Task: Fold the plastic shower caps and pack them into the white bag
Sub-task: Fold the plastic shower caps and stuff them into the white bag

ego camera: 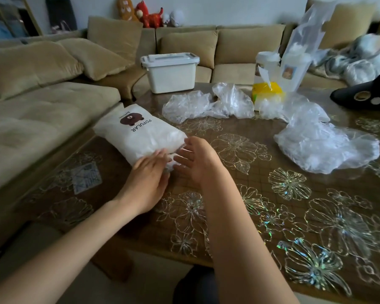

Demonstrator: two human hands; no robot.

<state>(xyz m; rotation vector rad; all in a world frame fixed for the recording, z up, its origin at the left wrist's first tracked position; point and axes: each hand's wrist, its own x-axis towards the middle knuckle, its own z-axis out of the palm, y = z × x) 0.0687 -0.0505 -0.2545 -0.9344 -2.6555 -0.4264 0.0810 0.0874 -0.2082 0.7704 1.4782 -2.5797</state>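
white bag (pixel 138 137): flat on the flower-patterned table (pixel 272 205), left of centre, stuffed full, bear print and "popular" lettering up.
left hand (pixel 148 178): laid on the bag's near end, fingers straight and close together, pressing flat, no pinch.
right hand (pixel 195 161): just beside the left, at the same end, fingers spread and relaxed, nothing held; contact with the bag cannot be told.
loose plastic shower caps (pixel 323 145): crumpled heap well to the right on the table; two smaller clumps (pixel 187 106) further back.
lidded white storage box (pixel 170 72) at the far table edge; beige sofa (pixel 42 102) behind and left.
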